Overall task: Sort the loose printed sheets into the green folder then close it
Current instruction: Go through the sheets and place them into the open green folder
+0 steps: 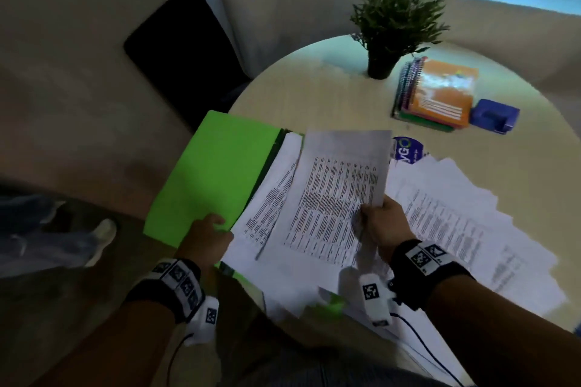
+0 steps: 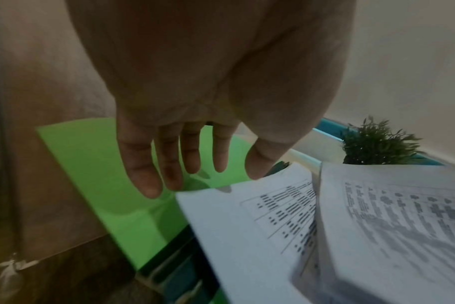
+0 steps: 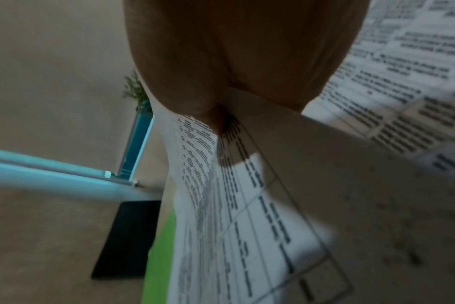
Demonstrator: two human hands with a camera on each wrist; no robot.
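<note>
The green folder [image 1: 217, 173] lies open at the table's left edge, its left cover [image 2: 96, 164] hanging over the edge. Printed sheets [image 1: 270, 195] lie stacked on its right half. My right hand [image 1: 382, 223] pinches a printed sheet [image 1: 336, 188] by its lower right corner and holds it above that stack; the same sheet [image 3: 247, 205] fills the right wrist view. My left hand [image 1: 207, 236] hovers with straight, spread fingers [image 2: 169, 164] over the green cover near the stack's corner, holding nothing. More loose sheets [image 1: 456, 223] are spread to the right.
A potted plant [image 1: 393, 25] stands at the back of the round table [image 1: 314, 88]. Spiral notebooks [image 1: 437, 94] and a blue hole punch [image 1: 493, 116] lie at the back right. A round blue sticker [image 1: 407, 149] lies behind the sheets. A black chair [image 1: 182, 50] stands left.
</note>
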